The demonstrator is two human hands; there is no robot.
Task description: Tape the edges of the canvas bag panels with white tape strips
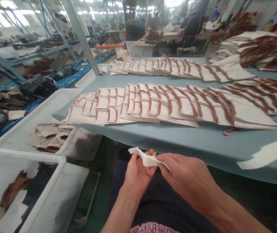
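Between my two hands, in front of the table edge, is a small white strip (150, 160) that looks like thin paper or fabric. My left hand (138, 171) pinches one end of it between thumb and fingers, palm turned up. The other end is gripped by my right hand (184, 170), its fingers closed from above. Beyond them, rows of overlapping off-white pieces with brown edges (150, 103) lie fanned out on the blue-grey table (128, 129). A longer off-white strip (269, 153) rests on the table at the right.
A pink clip-like object (229, 132) lies near the front pieces. White bins (63, 158) holding fabric pieces stand to the left. Further back are another fanned row (172, 68), a brown and white heap (261, 51), blue shelving (56, 29) and a seated person (191, 26).
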